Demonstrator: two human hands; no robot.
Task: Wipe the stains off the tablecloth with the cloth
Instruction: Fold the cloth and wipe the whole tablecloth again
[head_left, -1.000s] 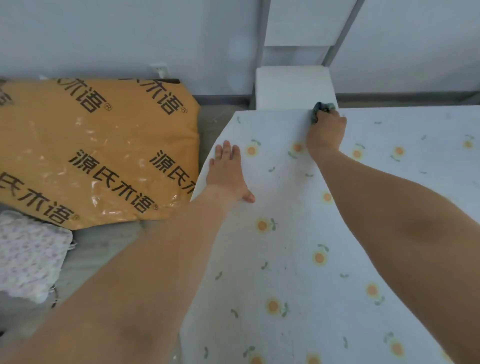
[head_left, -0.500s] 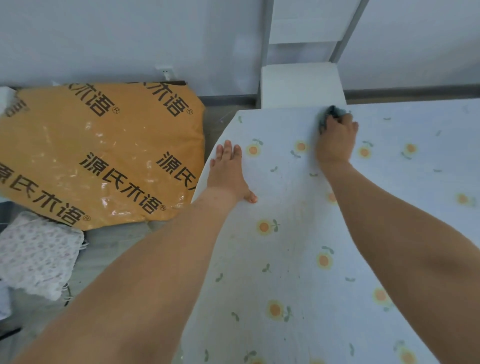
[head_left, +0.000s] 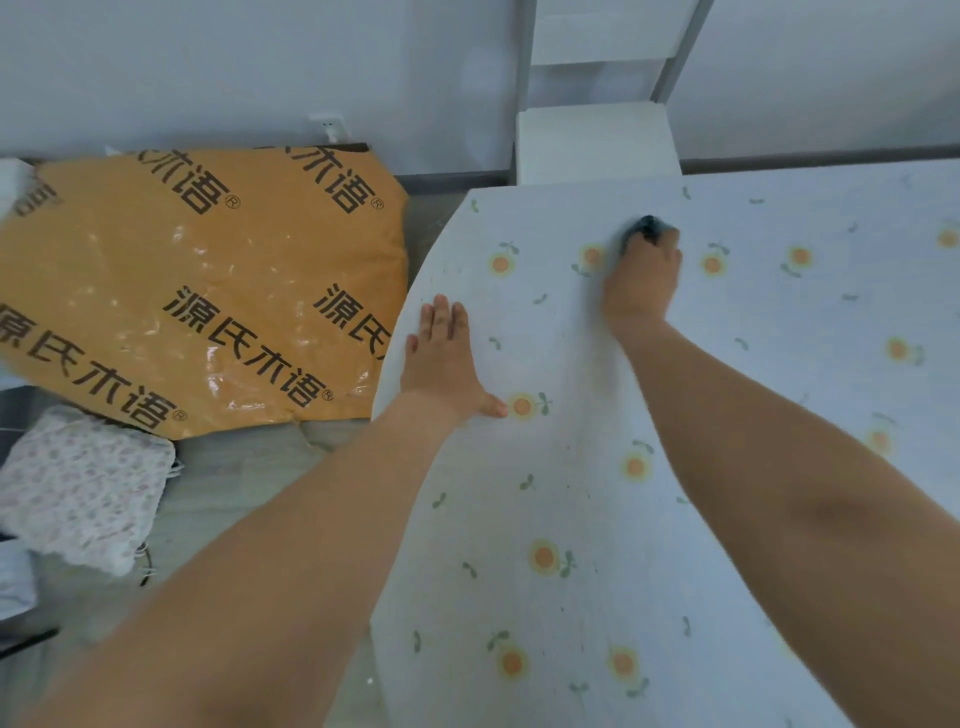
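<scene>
A white tablecloth (head_left: 571, 519) printed with small orange flowers covers the table and fills the right half of the view. Faint brownish specks and smears mark it down the middle. My left hand (head_left: 441, 358) lies flat on the cloth near its left edge, fingers straight. My right hand (head_left: 644, 275) is further away, curled round a small dark cloth (head_left: 647, 226) that sticks out past the fingertips and presses on the tablecloth near the far edge.
A big orange plastic-wrapped package (head_left: 197, 291) with black characters lies on the floor to the left. A white flowered fabric bundle (head_left: 78, 488) sits nearer, at the lower left. A white block (head_left: 592, 140) stands against the wall behind the table's far edge.
My right hand has drawn the dark cloth back from the table's far edge toward me. The left hand has stayed flat in the same spot.
</scene>
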